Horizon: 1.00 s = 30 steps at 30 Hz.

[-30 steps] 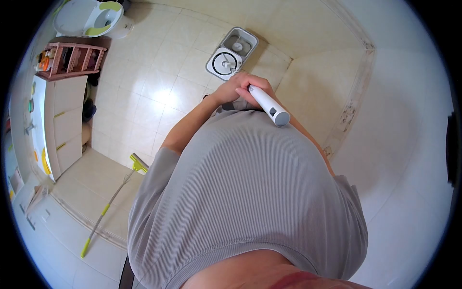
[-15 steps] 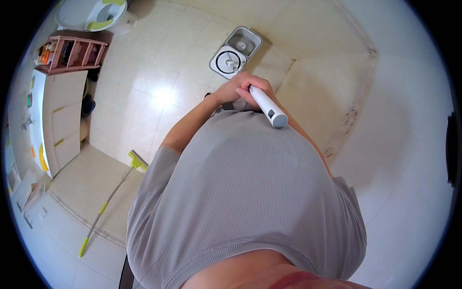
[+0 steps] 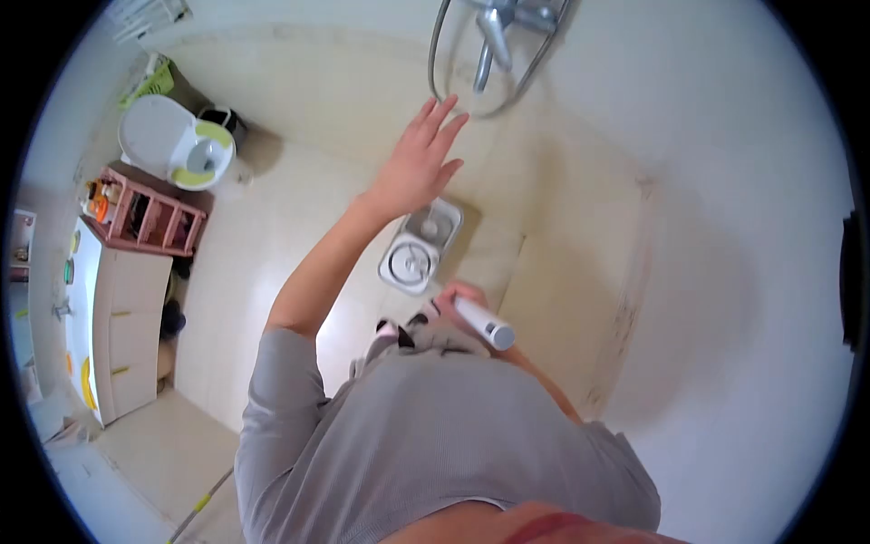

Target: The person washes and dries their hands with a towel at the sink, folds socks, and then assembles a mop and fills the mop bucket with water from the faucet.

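Note:
My left hand (image 3: 417, 168) reaches forward over the floor with its fingers spread and nothing in it. Just beyond its fingertips, in this view, is a wall-mounted shower mixer tap (image 3: 494, 41) with a looping hose. Close to my waist, my right hand (image 3: 460, 297) is wrapped around the white mop handle (image 3: 485, 324), whose rounded end points back toward me. Below stands a white and grey mop bucket (image 3: 399, 276) with a round spin basket and a second compartment. The mop's lower end appears to be in the round basket, though it is blurred.
On the left are a white cabinet (image 3: 132, 322) with a basin top, a pink shelf rack (image 3: 159, 224) and a toilet (image 3: 159, 131) with a green-padded seat. A yellow-green pole (image 3: 201, 501) lies at the lower left. Walls run along the right side.
My left hand has let go of the mop handle and swung up and forward, opening. My right hand still grips the handle. The view has tilted up, bringing the tap into sight.

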Tool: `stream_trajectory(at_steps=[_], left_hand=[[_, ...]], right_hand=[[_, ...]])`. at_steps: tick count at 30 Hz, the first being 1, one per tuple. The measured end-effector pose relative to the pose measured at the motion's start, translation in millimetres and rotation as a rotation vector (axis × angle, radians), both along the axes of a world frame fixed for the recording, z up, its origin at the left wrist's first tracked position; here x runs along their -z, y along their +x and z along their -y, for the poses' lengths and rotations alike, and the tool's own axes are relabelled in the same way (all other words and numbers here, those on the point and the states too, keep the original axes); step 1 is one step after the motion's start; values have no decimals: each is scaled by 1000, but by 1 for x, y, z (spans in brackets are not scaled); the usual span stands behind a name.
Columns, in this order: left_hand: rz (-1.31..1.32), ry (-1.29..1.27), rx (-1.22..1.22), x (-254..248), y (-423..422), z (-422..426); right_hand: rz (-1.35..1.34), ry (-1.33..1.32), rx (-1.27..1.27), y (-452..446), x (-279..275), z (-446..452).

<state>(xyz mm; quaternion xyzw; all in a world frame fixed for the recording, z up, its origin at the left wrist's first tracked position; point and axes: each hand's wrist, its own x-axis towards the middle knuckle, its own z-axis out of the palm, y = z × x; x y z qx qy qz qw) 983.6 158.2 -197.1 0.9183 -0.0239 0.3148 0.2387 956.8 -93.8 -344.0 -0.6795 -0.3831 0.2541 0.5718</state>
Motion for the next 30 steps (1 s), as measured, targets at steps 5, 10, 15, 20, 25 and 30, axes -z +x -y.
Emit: stream_trajectory(at_steps=[5,10,15,20,25,30], left_hand=[[53,307,-14,-26,70,-26],[-36,600,-30,10,128,-74],[39,946,-29,36,174,-102],[411,714,34,-12,148,-65],[-287,-253,492,100,78,-50],[-601,-809,738,117,-27,25]], right_hand=[[47,15,-48,36,-8,-17],[-38,38,22,59,-13,-25],[-107,-58,105,66,-1,-24],[-100,-11,156,62,-8,-50],[-234,337,415,57,-68,-83],[252,424,67,94,-207,-67]])
